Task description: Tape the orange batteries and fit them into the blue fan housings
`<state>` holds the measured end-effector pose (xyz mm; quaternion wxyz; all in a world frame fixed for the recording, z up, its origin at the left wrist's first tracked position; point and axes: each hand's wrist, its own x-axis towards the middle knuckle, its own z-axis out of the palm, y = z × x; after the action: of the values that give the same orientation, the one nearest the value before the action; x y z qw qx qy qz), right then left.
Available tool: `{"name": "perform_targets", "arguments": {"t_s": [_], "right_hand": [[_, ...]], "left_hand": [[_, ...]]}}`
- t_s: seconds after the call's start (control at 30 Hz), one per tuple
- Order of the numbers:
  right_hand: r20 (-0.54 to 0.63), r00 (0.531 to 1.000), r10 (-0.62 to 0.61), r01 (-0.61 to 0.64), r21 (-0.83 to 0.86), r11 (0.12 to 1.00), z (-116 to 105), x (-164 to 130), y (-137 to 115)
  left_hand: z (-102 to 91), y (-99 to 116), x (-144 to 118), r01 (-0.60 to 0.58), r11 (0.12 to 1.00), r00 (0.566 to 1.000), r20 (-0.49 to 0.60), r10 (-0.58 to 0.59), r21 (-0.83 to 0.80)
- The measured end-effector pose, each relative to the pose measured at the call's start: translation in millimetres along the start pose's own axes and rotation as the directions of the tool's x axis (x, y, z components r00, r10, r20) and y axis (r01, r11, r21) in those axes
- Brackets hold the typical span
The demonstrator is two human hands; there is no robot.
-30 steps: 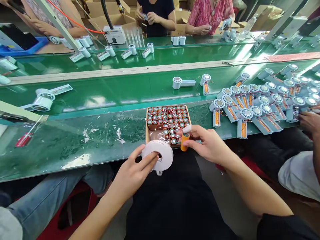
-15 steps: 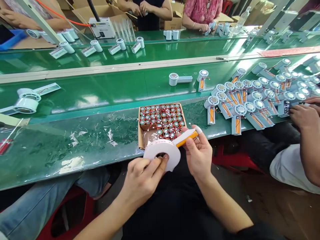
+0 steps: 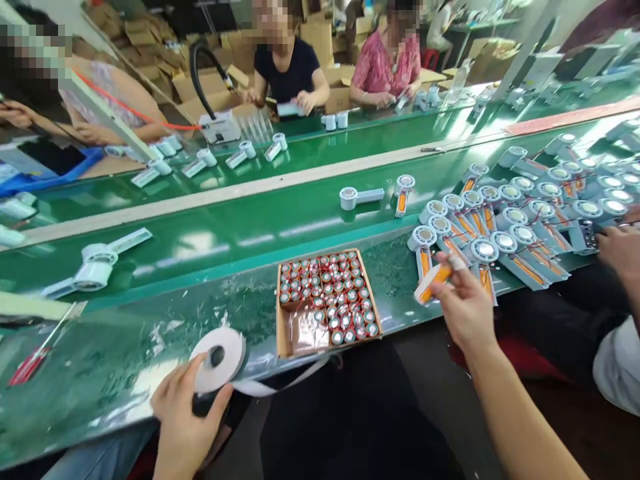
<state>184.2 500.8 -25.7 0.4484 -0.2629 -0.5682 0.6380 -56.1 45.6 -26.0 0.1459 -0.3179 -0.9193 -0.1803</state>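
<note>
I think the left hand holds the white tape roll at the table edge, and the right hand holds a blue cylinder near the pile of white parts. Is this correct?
Not quite. In the head view the cylinder in the right hand is orange with white ends, not blue. The rest holds: the left hand holds the white tape roll at the table edge, and the right hand is near the pile of white parts.

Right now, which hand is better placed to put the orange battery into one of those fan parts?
Probably the right hand: it holds the battery beside the fan parts. The left hand holds the tape roll, far away.

one tape roll (image 3: 219, 360), maybe sixty batteries (image 3: 327, 293)
</note>
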Motion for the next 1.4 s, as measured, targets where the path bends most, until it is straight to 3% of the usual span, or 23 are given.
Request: {"name": "perform_targets", "arguments": {"t_s": [0.03,0.1,0.17,0.23,0.3,0.33,0.4,0.5,0.6,0.77,0.9,1.0,1.07,1.17,1.27,1.4], "right_hand": [[0.060,0.997,0.049,-0.049,-0.007,0.999,4,-7,10],[0.150,0.985,0.088,-0.089,0.000,0.996,13,-18,26],[0.199,0.975,0.104,-0.107,0.000,0.994,23,-23,38],[0.216,0.968,0.126,-0.123,-0.026,0.992,34,-26,48],[0.217,0.965,0.146,-0.133,-0.074,0.988,42,-28,57],[0.215,0.965,0.151,-0.133,-0.099,0.986,45,-29,60],[0.219,0.964,0.150,-0.121,-0.141,0.983,47,-30,63],[0.229,0.962,0.151,-0.113,-0.171,0.979,45,-31,65],[0.218,0.962,0.167,-0.141,-0.128,0.982,41,-32,65],[0.165,0.976,0.141,-0.145,0.014,0.989,48,-21,53],[0.139,0.990,-0.015,0.014,0.008,1.000,76,20,23],[0.259,0.954,-0.148,0.191,-0.149,0.970,108,67,7],[0.428,0.891,-0.152,0.315,-0.340,0.886,130,97,6],[0.608,0.792,-0.049,0.478,-0.569,0.669,156,128,17],[0.663,0.747,0.050,0.546,-0.654,0.524,171,137,28],[0.668,0.723,0.176,0.598,-0.733,0.324,179,136,30]], "left_hand": [[0.0,7,14,0.011,0.999,0.999,-0.037,-0.012,-0.033],[3.3,42,59,-0.051,0.991,0.998,-0.044,0.046,-0.124],[17.2,96,124,-0.218,0.948,0.971,0.043,0.234,-0.233],[45.2,159,199,-0.382,0.880,0.878,0.186,0.441,-0.282],[82.4,220,268,-0.511,0.831,0.788,0.269,0.555,-0.220],[101.5,247,296,-0.553,0.820,0.758,0.320,0.568,-0.146],[135.4,291,338,-0.557,0.829,0.758,0.379,0.530,-0.046],[167.2,323,368,-0.520,0.854,0.768,0.433,0.473,-0.011],[174.9,314,370,-0.528,0.849,0.743,0.477,0.470,-0.013],[155.8,240,346,-0.566,0.824,0.685,0.548,0.481,-0.015],[140.2,194,333,-0.576,0.816,0.612,0.636,0.470,-0.050],[135.8,190,343,-0.571,0.814,0.550,0.686,0.477,-0.107],[132.8,196,354,-0.561,0.816,0.522,0.706,0.478,-0.138],[126.5,203,365,-0.534,0.827,0.516,0.708,0.481,-0.173],[121.5,202,362,-0.489,0.852,0.560,0.681,0.472,-0.188],[117.7,204,349,-0.415,0.883,0.634,0.627,0.454,-0.219]]}}
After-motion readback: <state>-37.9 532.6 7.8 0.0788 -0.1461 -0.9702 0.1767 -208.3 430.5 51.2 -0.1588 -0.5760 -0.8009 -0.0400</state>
